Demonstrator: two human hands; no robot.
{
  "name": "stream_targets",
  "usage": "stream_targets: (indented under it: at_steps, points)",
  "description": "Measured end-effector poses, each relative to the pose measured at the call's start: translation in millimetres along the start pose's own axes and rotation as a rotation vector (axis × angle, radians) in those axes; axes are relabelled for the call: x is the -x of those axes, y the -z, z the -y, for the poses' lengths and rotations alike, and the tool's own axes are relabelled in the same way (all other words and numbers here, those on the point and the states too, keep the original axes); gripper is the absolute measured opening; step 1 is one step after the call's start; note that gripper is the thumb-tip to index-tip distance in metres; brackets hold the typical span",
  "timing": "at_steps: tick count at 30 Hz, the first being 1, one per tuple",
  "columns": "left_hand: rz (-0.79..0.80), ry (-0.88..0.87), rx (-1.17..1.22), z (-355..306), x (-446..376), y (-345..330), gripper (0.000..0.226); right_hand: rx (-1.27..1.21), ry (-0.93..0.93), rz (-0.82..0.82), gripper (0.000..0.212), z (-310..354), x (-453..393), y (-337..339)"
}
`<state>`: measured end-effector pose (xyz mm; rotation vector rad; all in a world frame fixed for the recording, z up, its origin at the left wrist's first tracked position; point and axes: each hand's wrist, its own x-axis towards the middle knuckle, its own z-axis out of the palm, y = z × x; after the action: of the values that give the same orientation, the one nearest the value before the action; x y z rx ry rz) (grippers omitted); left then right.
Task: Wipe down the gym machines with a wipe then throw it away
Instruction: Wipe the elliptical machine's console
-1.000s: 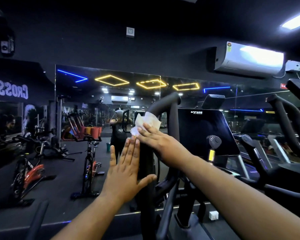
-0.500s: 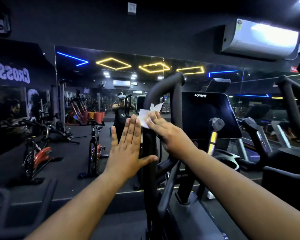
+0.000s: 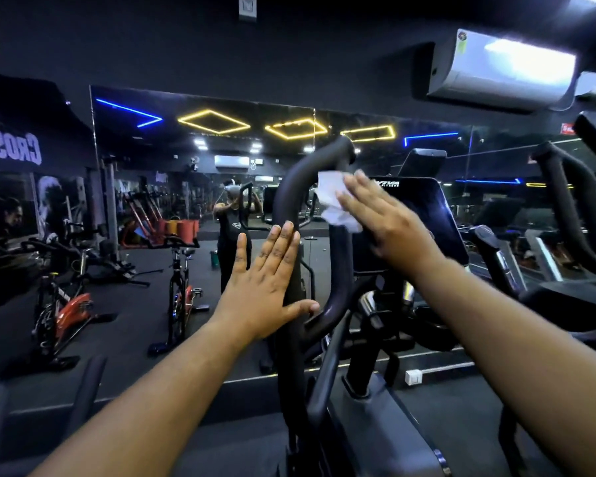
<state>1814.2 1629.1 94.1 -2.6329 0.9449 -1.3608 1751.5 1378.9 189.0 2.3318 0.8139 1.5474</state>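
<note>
Pressing the wipe (image 3: 336, 201) flat under my right hand (image 3: 389, 228) against the handlebar (image 3: 339, 270), left hand (image 3: 265, 287) open, steadying it. Still on machine 1; other machines and trashing remain, I guess.

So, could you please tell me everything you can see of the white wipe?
The wipe is a thin white sheet, crumpled and folded, looking like paper or damp tissue. The right hand presses it with straight fingers against the upper part of the elliptical's black looped handlebar, beside the dark console screen. Part of it is hidden under the fingers; its upper corner and a lower edge stick out. The left hand lies flat on the same handlebar lower down, clear of the wipe.
</note>
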Motion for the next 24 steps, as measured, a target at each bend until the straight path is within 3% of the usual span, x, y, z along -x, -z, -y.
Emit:
stream_targets:
  at_steps: [4, 8, 15, 18, 24]
  points:
    - [-0.059, 0.021, 0.034, -3.0, 2.1, -12.1, 0.100, 0.143, -0.047, 0.193, 0.056, -20.3, -28.6, -25.6]
    - [-0.075, 0.025, 0.056, 0.6, 7.4, -16.8, 0.099, 0.053, -0.127, 0.160, 0.061, -3.7, 10.5, -48.8]
    - [-0.102, 0.021, 0.042, -3.0, 9.4, -21.4, 0.096, -0.013, 0.067, 0.232, 0.057, 73.6, 121.0, -65.4]
    - [-0.083, 0.024, 0.047, -2.3, 10.1, -19.6, 0.094, -0.059, 0.080, 0.255, 0.055, 84.0, 130.7, -62.3]
    - [-0.022, 0.030, 0.070, 2.7, 8.4, -10.0, 0.079, 0.045, -0.204, 0.222, 0.056, 87.2, 107.7, -61.0]
